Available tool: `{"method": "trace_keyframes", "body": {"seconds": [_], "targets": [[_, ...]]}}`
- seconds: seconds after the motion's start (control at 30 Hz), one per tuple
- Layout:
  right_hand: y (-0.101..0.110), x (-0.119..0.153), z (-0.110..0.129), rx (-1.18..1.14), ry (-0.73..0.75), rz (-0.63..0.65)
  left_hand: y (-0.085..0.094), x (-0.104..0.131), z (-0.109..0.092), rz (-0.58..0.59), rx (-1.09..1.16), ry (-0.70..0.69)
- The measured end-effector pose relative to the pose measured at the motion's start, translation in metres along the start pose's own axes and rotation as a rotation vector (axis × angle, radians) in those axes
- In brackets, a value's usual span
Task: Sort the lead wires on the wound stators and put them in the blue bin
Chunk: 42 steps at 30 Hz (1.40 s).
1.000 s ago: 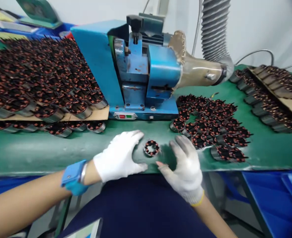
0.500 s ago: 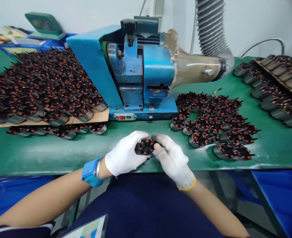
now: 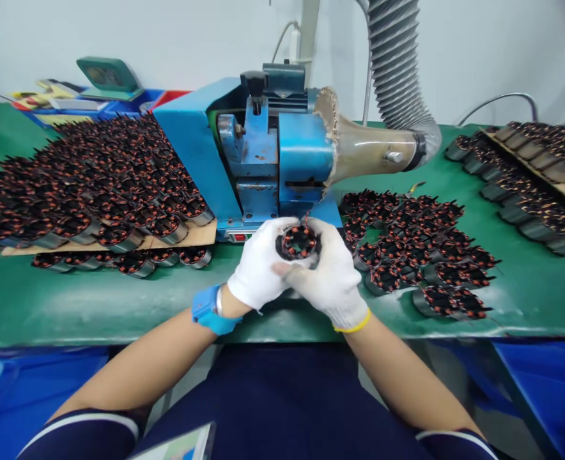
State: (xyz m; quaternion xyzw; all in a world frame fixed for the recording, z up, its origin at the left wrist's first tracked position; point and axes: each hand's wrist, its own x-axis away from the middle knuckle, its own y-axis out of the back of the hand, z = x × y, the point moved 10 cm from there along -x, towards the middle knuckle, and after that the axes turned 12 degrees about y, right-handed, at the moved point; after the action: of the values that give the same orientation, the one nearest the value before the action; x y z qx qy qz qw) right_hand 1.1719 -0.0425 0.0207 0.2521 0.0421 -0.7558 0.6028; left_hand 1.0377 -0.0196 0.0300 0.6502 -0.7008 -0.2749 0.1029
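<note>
Between my two gloved hands is a motor stator (image 3: 300, 243), a ring with copper windings and black insulation, its open end facing me. My left hand (image 3: 262, 263), in a white glove, wraps round its left side. Curled round the right side is my right hand (image 3: 331, 273), in a white glove with a yellow cuff edge; its thumb reaches across the front toward my left hand. The stator is held up in front of the base of a blue machine (image 3: 306, 144). The fingers behind the stator are partly hidden.
Many stators (image 3: 105, 185) stand packed on a cardboard sheet (image 3: 203, 236) at left, with more beneath it. Loose stators (image 3: 417, 236) are grouped at right, and stacked ones (image 3: 526, 201) farther right. A grey hose (image 3: 397, 70) joins the machine's clear duct (image 3: 363, 150).
Both hands have moved forward and slightly right, toward the machine, carrying the stator. My right hand has closed fully round the stator's right side, and the ring now faces me more directly.
</note>
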Motion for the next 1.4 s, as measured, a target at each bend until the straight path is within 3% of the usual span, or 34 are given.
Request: {"method": "trace_keyframes", "body": {"seconds": [0.07, 0.23, 0.43, 0.57, 0.8, 0.97, 1.07, 1.13, 1.23, 1.33, 1.4], "targets": [[-0.004, -0.009, 0.001, 0.056, -0.013, -0.043, 0.000, -0.012, -0.009, -0.060, -0.031, -0.067], [-0.001, -0.038, 0.000, 0.043, -0.030, -0.123, 0.006, -0.034, -0.017, -0.178, -0.115, -0.083], [0.004, -0.057, 0.004, 0.093, -0.033, -0.101, 0.011, -0.045, -0.030, -0.237, -0.206, -0.064], [0.005, -0.059, 0.004, 0.094, -0.033, -0.106, 0.008, -0.049, -0.029, -0.207, -0.228, -0.019], [0.007, -0.052, 0.003, 0.047, -0.029, -0.176, 0.009, -0.045, -0.032, -0.244, -0.230, -0.130], [0.004, -0.060, 0.006, 0.073, -0.081, -0.125, 0.010, -0.051, -0.033, -0.237, -0.219, -0.057], [0.005, -0.051, 0.005, 0.068, -0.072, -0.130, 0.012, -0.042, -0.032, -0.228, -0.175, -0.087], [0.005, -0.037, 0.010, 0.078, 0.020, -0.102, 0.009, -0.028, -0.028, -0.162, -0.113, -0.134], [0.000, -0.012, 0.033, 0.082, 0.335, 0.028, 0.006, -0.005, -0.017, -0.046, 0.026, -0.159], [0.001, 0.010, 0.055, 0.138, 0.638, 0.084, 0.007, 0.004, -0.001, 0.020, 0.190, -0.045], [-0.002, 0.014, 0.057, 0.244, 0.716, 0.105, -0.003, 0.003, 0.009, 0.180, 0.352, 0.093]]}}
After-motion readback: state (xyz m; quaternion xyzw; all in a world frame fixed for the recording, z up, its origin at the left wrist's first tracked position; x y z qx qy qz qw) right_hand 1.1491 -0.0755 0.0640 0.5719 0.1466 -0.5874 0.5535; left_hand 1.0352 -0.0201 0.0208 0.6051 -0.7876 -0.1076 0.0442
